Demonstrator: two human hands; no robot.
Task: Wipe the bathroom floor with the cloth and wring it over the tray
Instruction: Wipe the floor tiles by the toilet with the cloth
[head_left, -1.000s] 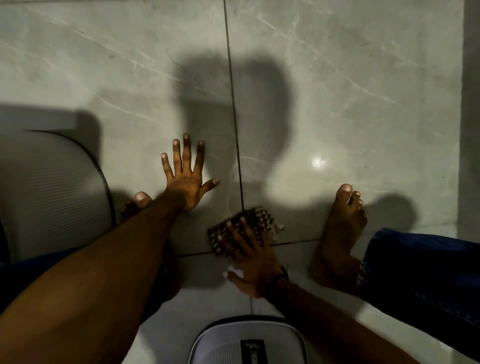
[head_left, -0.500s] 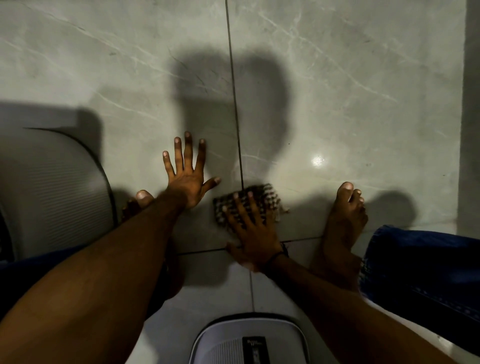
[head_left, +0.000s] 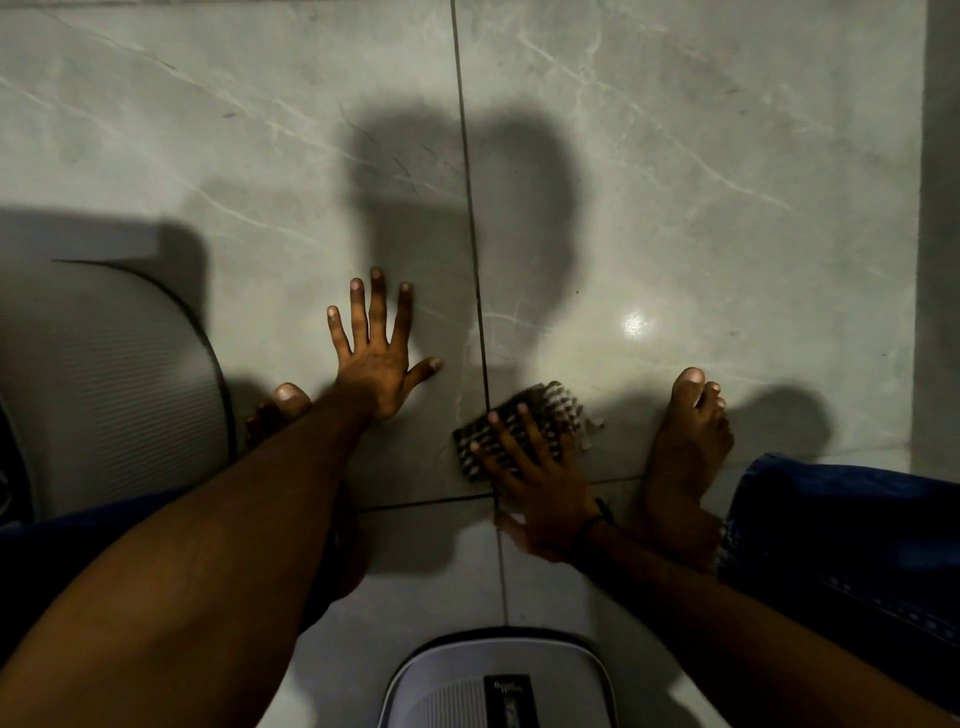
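Observation:
My right hand (head_left: 540, 483) presses flat on a dark cloth (head_left: 558, 408) with a white pattern, fingers spread over it, just right of the grout line on the grey marble floor (head_left: 675, 182). The cloth's far edge shows beyond my fingertips. My left hand (head_left: 374, 358) rests flat on the tile left of the grout line, fingers apart and holding nothing. A white-rimmed tray (head_left: 452, 691) with a ribbed grey inside and a dark label lies at the bottom centre, close to my body and behind both hands.
A large grey ribbed rounded object (head_left: 114, 384) fills the left side. My bare right foot (head_left: 685, 452) stands right of the cloth, and the toes of my left foot (head_left: 288, 397) show beside my left wrist. A blue denim knee (head_left: 841, 530) is at lower right. A darker strip (head_left: 940, 234) runs down the right edge.
My right hand pushed the cloth forward across the grout line, then slid it to the right and slightly back. My left hand has stayed planted in the same spot.

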